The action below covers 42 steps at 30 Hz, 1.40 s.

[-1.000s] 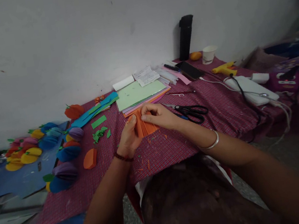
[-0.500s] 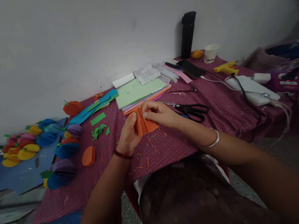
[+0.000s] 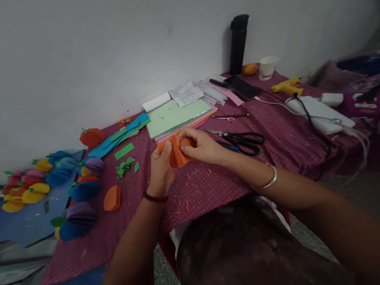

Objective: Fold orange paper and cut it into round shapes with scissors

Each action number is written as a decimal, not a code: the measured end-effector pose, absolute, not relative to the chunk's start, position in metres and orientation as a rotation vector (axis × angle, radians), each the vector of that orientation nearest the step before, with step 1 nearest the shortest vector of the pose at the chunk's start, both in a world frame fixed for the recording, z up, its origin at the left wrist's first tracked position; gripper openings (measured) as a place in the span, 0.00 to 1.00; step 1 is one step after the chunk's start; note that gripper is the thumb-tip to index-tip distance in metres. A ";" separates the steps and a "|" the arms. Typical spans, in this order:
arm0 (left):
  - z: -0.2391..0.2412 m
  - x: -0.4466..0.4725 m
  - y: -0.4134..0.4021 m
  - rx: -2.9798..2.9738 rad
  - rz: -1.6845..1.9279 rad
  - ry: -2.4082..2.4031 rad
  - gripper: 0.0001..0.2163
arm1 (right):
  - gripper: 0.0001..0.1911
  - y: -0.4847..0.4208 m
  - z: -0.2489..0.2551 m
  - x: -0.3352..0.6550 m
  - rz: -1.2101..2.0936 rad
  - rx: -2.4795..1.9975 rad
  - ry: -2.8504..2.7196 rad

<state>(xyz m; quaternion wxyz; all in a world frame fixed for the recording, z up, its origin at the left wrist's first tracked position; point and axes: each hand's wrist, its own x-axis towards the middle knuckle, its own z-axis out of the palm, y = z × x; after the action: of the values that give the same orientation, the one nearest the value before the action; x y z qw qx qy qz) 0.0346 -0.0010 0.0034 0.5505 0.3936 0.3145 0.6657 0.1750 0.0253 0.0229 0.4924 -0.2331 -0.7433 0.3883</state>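
Between my two hands is a piece of folded orange paper (image 3: 178, 156), its pleats pressed closer together in the middle. My left hand (image 3: 161, 168) grips its left side, thumb on top. My right hand (image 3: 201, 146) pinches the right side between thumb and curled fingers, which cover part of it. Black-handled scissors (image 3: 243, 139) lie just right of my right hand. Left of my left hand are small green paper leaves (image 3: 126, 167), a green paper strip (image 3: 124, 151) and an orange cut paper stack (image 3: 112, 198). Orange and green scraps (image 3: 187, 206) are scattered below the hands.
Coloured paper sheets (image 3: 177, 116) lie behind my hands. Finished paper pumpkins (image 3: 84, 189) crowd the left side. At the back right stand a black bottle (image 3: 239, 44) and a paper cup (image 3: 268, 68), near a phone (image 3: 242, 88). A yellow glue gun (image 3: 287, 87) and white power bank (image 3: 325, 115) with cables sit right.
The orange paper's pleats, fanned out before, are now closed up more. My left hand has turned with its thumb over the paper, and my right fingers have curled round the other side.
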 end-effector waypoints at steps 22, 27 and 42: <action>-0.006 0.038 0.001 1.050 1.484 0.891 0.13 | 0.06 0.037 0.013 0.177 0.733 -1.025 -1.827; -0.006 0.041 -0.001 0.947 1.338 0.882 0.14 | 0.04 0.041 0.015 0.184 0.390 -1.161 -1.882; 0.017 0.006 0.019 0.446 1.678 0.912 0.02 | 0.13 0.148 0.027 0.163 0.765 -1.377 -1.682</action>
<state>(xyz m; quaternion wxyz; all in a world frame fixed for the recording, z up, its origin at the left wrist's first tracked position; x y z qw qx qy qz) 0.0063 0.0193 0.0171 0.5567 0.1889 0.3863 0.7108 0.1633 0.1477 0.0269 0.4063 -0.5460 -0.6670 0.3032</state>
